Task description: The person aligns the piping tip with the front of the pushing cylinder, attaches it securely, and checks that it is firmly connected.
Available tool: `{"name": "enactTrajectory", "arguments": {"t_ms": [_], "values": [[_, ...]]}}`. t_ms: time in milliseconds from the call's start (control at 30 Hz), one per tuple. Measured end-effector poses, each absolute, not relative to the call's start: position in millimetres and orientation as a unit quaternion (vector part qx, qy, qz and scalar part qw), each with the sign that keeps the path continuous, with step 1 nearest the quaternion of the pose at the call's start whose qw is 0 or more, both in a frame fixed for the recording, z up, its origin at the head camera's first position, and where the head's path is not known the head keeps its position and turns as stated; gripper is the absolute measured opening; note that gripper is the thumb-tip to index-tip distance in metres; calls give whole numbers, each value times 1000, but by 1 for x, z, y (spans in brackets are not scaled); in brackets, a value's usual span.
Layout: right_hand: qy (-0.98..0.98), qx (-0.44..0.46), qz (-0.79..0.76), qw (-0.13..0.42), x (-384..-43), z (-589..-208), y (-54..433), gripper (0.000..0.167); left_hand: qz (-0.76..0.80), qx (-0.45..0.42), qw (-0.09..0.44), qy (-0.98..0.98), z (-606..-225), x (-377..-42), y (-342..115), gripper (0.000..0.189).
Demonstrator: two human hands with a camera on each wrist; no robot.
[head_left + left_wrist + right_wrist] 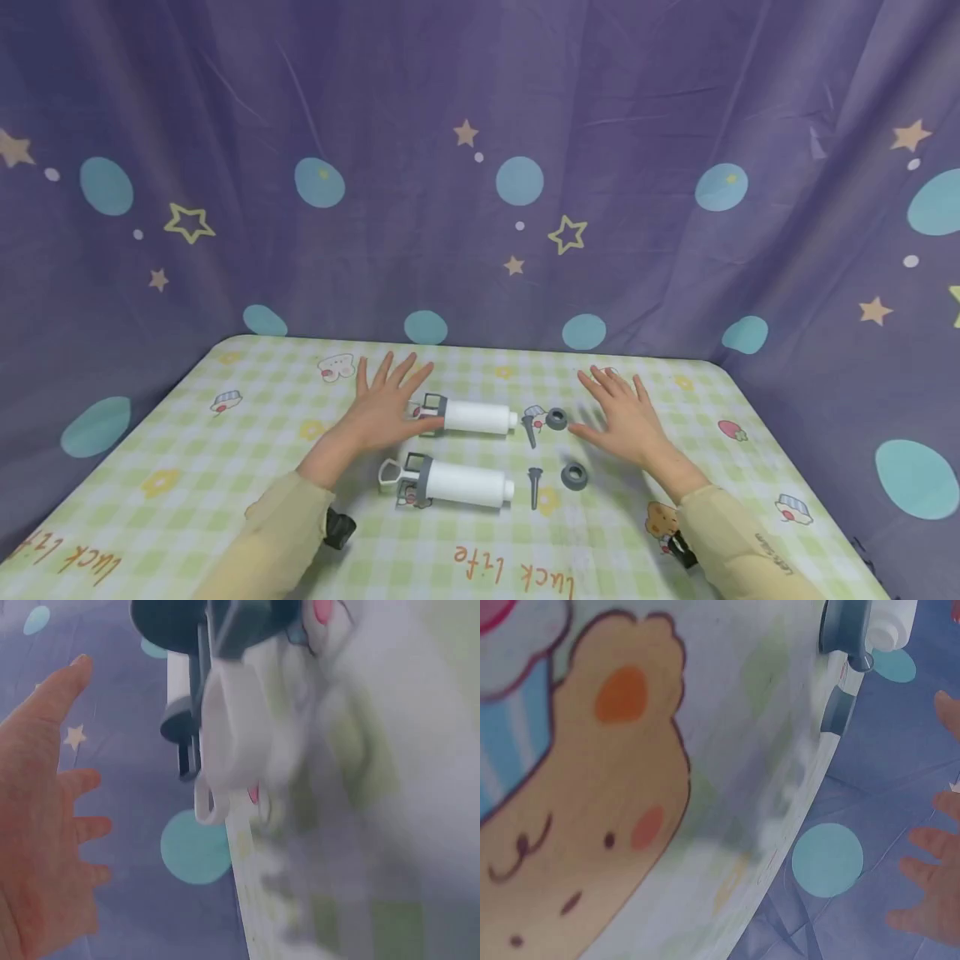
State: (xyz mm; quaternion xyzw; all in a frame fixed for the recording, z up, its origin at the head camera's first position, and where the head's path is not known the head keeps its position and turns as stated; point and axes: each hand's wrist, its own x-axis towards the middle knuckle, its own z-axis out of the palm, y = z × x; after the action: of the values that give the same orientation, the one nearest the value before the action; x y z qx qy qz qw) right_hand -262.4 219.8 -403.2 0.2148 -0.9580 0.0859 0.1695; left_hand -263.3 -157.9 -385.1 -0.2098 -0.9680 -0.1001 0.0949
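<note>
Two white tubes lie on their sides across the middle of the table [202,450], the far tube [477,417] nearer its far edge and the near tube [465,485] in front, roughly parallel and apart. Both have their dark handle ends toward the left edge and their narrow white tips toward the right edge; a pale loop sticks out behind the near tube's handle. Just beyond each tip lies a dark pin, the far pin [529,431] and the near pin [535,487], and to the right of each sits a ring, the far ring [557,426] and the near ring [574,485]. The matching rows look deliberate, perhaps so that the parts of each set are easy to tell apart and within reach of both hands. The left hand [381,414] is released, fingers spread toward the far edge, its thumb in front of the far tube's handle end; whether it touches is not clear. The right hand [626,423] is also released and holds nothing, fingers fanned toward the far edge, thumb just beside the far ring. With neither hand grasping anything, the parts seem to rest on the table by their own weight, the tubes on their dark collars.
</note>
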Motion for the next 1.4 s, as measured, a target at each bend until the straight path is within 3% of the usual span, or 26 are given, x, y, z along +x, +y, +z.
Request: {"name": "enactTrajectory", "arguments": {"t_ms": [267,600,1000,1400], "values": [[-944,240,94,205,-265,-406,211,74,-105,-242,114,-958,-382,-266,-135,81],[-941,246,109,206,-269,-408,203,67,-113,-257,106,-954,-382,-271,-107,77],[-950,245,108,160,-276,-414,197,61,-78,-281,78,-953,-389,-275,-74,72],[-957,252,106,96,-282,-420,184,54,-65,-319,40,-945,-391,-278,-33,47]]}}
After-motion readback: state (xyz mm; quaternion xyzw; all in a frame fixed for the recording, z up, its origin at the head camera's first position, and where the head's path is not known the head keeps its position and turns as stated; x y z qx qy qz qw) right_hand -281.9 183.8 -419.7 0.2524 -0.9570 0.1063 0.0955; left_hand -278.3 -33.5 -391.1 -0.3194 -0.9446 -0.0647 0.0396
